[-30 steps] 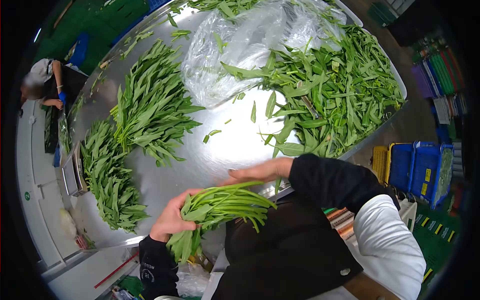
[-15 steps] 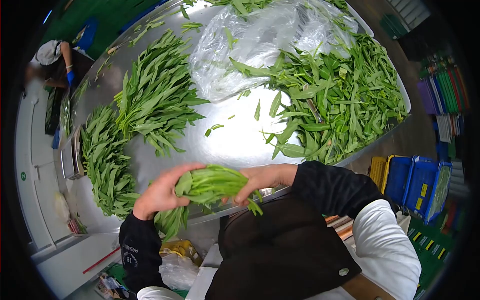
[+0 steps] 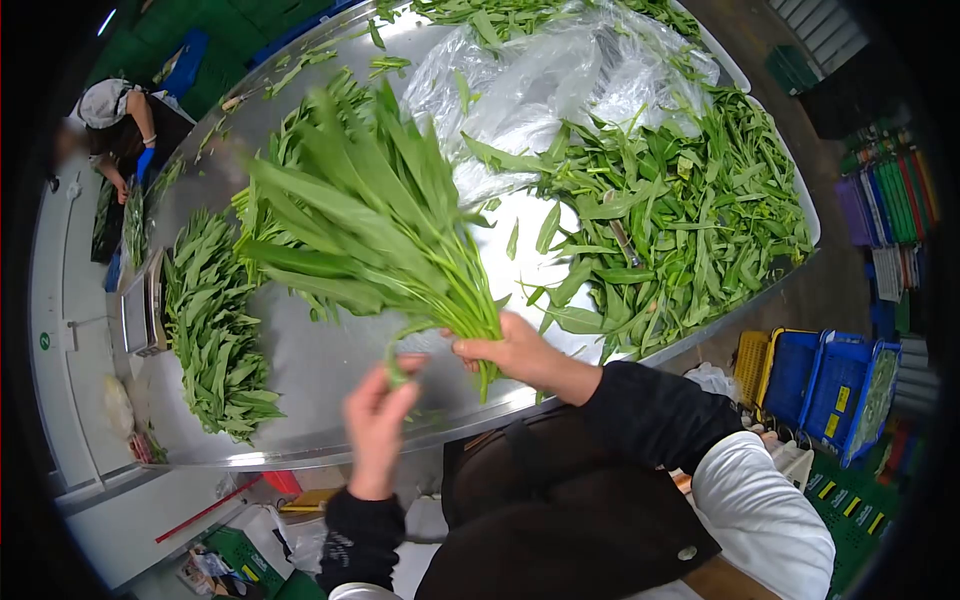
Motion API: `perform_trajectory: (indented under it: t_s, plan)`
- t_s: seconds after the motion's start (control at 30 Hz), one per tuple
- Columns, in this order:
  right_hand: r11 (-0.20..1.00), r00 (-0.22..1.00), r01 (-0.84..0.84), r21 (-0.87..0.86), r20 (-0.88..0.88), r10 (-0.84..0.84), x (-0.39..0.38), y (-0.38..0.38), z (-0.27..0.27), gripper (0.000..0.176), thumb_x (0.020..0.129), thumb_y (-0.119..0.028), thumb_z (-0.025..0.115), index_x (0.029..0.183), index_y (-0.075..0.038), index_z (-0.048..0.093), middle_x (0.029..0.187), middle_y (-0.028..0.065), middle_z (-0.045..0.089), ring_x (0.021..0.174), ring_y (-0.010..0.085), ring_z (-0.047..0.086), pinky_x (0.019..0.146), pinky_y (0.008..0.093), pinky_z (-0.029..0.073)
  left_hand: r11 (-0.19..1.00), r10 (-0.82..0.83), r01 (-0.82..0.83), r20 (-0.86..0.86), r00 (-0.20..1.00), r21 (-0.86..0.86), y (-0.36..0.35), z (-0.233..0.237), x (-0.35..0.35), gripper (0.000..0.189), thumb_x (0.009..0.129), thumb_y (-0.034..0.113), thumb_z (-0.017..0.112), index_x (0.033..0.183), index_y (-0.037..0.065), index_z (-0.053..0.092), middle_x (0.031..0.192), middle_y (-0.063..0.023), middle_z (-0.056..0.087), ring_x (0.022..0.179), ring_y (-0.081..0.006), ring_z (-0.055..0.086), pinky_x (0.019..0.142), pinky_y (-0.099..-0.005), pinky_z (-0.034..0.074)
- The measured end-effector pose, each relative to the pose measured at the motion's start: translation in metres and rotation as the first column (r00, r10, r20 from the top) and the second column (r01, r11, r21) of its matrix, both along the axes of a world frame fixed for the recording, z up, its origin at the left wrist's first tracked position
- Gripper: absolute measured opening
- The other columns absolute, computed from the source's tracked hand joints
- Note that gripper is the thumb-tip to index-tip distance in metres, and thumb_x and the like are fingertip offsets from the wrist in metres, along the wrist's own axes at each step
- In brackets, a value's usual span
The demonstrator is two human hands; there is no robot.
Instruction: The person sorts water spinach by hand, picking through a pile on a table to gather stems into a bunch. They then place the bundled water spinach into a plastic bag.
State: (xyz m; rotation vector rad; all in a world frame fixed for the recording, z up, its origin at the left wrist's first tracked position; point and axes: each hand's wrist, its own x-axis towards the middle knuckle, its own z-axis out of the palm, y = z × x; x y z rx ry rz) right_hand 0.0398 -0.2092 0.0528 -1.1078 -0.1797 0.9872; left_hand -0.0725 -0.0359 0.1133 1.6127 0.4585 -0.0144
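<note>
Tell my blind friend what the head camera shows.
A bare right hand holds a leafy green bunch over a shiny metal table; the left hand touches a blurry green piece. Crumpled clear plastic and more greens lie beyond.

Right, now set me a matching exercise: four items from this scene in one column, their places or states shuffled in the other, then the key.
Items
1. Right hand
2. Clear plastic
3. Blue crates
4. Co-worker

Places or states
A. Off the table, at the right of the picture
B. Closed around the stems of a raised bunch of greens
C. Bent forward beyond the far left of the table
D. Crumpled on the table, against the loose heap of greens

Right pairs: 1-B, 2-D, 3-A, 4-C
</note>
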Motion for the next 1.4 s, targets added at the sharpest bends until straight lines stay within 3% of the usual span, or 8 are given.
perform_trajectory:
  t_s: [0.13, 0.33, 0.57, 0.67, 0.87, 1.03, 1.27, 1.4]
  plan:
    - [0.957, 0.967, -0.026, -0.289, -0.248, -0.049, -0.036, -0.017, -0.074, 0.022, 0.085, -0.018, 0.064, 0.098, 0.0, 0.061, 0.077, 0.0041, 0.061, 0.067, 0.0123, 0.057, 0.062, 0.0275, 0.046, 0.898, -0.185, -0.065, -0.507, 0.842, -0.435, -0.049, -0.101, -0.03, 0.036, 0.096, 0.03, 0.051, 0.118, 0.002, 0.058, 0.119, -0.0058, 0.059, 0.11, -0.015, 0.053, 0.095, -0.0299, 0.04]
    - [0.97, 0.95, 0.023, -0.242, -0.296, -0.096, -0.029, -0.024, -0.06, 0.023, 0.084, -0.021, 0.065, 0.095, -0.001, 0.062, 0.082, 0.0064, 0.064, 0.074, 0.0146, 0.061, 0.068, 0.0285, 0.049, 0.583, 0.093, -0.372, -0.395, 0.914, -0.722, -0.075, -0.103, -0.032, 0.042, 0.095, 0.033, 0.052, 0.125, 0.004, 0.048, 0.125, -0.0091, 0.053, 0.114, -0.0227, 0.053, 0.099, -0.0369, 0.039]
    - [0.982, 0.922, 0.024, -0.19, -0.374, -0.095, -0.03, -0.024, -0.06, 0.028, 0.085, -0.025, 0.065, 0.097, 0.0, 0.063, 0.09, 0.0071, 0.065, 0.085, 0.014, 0.062, 0.075, 0.0281, 0.049, 0.871, 0.338, -0.392, 0.217, 0.916, 0.297, -0.074, -0.041, -0.054, 0.045, 0.087, 0.008, 0.057, 0.129, -0.002, 0.045, 0.127, -0.0127, 0.052, 0.122, -0.0234, 0.046, 0.105, -0.0352, 0.032]
    - [0.973, 0.958, 0.002, -0.231, -0.277, -0.068, -0.038, -0.018, -0.067, 0.039, 0.087, -0.035, 0.06, 0.1, 0.002, 0.063, 0.094, 0.0147, 0.065, 0.088, 0.023, 0.062, 0.079, 0.0336, 0.048, 0.987, 0.148, -0.148, -0.004, 0.989, -0.067, -0.072, -0.067, -0.037, 0.04, 0.09, 0.009, 0.054, 0.127, -0.001, 0.047, 0.125, -0.0095, 0.054, 0.12, -0.0202, 0.047, 0.102, -0.0348, 0.035]
    - [0.853, 0.872, 0.163, -0.496, 0.478, 0.111, -0.021, -0.038, -0.074, 0.055, 0.089, -0.047, 0.053, 0.111, 0.003, 0.06, 0.098, 0.0299, 0.059, 0.092, 0.0439, 0.056, 0.087, 0.0439, 0.042, 0.561, 0.076, -0.266, -0.271, 0.959, -0.784, -0.07, -0.13, 0.004, 0.028, 0.089, 0.008, 0.058, 0.115, -0.001, 0.055, 0.119, -0.0104, 0.059, 0.107, -0.0178, 0.057, 0.095, -0.0321, 0.042]
    - [0.969, 0.918, 0.054, -0.24, -0.37, -0.143, -0.002, -0.055, -0.047, 0.036, 0.091, -0.031, 0.059, 0.107, 0.001, 0.061, 0.097, 0.01, 0.065, 0.087, 0.0154, 0.063, 0.075, 0.0274, 0.051, 0.756, 0.035, -0.161, -0.207, 0.978, -0.634, -0.068, -0.114, 0.013, 0.027, 0.085, 0.006, 0.063, 0.11, -0.001, 0.057, 0.097, -0.0083, 0.066, 0.088, -0.0156, 0.063, 0.083, -0.0291, 0.049]
    - [0.954, 0.985, -0.069, -0.291, -0.172, 0.019, 0.005, -0.051, -0.051, 0.027, 0.091, -0.024, 0.059, 0.099, 0.001, 0.061, 0.081, 0.0079, 0.065, 0.07, 0.0158, 0.063, 0.064, 0.0276, 0.051, 0.82, 0.046, -0.136, -0.174, 0.984, -0.555, -0.071, -0.097, 0.022, 0.024, 0.084, 0.004, 0.061, 0.106, -0.001, 0.056, 0.09, -0.0082, 0.064, 0.074, -0.0156, 0.062, 0.071, -0.0293, 0.051]
    - [0.875, 0.876, 0.482, 0.041, -0.017, -0.482, 0.037, -0.064, 0.002, 0.021, 0.093, -0.02, 0.057, 0.086, -0.001, 0.061, 0.06, -0.0034, 0.049, 0.046, 0.0045, 0.039, 0.042, 0.0222, 0.03, 0.878, 0.114, -0.146, -0.096, 0.989, -0.456, -0.06, -0.062, 0.012, 0.017, 0.086, 0.002, 0.054, 0.102, -0.001, 0.048, 0.08, -0.0087, 0.057, 0.059, -0.0167, 0.056, 0.056, -0.0296, 0.048]
